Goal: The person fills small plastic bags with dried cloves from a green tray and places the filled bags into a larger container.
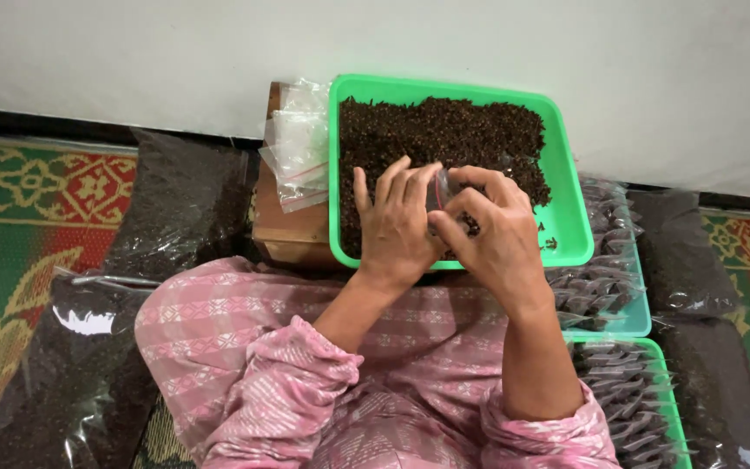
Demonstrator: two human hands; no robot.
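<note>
Bare green bottom is showing along the right edge and near right corner of the green tray (pixel 570 227), where loose dark cloves (pixel 444 130) are piling thickest toward the far edge. A heap of empty clear bags (pixel 299 143) is crowding the tray's left edge on the wooden box (pixel 284 227). Stacked filled packets (pixel 605 269) are blocking the right, and big dark sacks (pixel 180 204) are lying on the left.

A stack of empty clear zip bags (pixel 295 143) is seen lying on a brown wooden box (pixel 284 227) — just beside the tray's left edge. Large clear sacks of dark spice (pixel 182 201) are laid on a patterned red-and-green mat (pixel 23 193). Small filled packets (pixel 599 280) are piled in trays at right — below a white wall (pixel 132 52).
</note>
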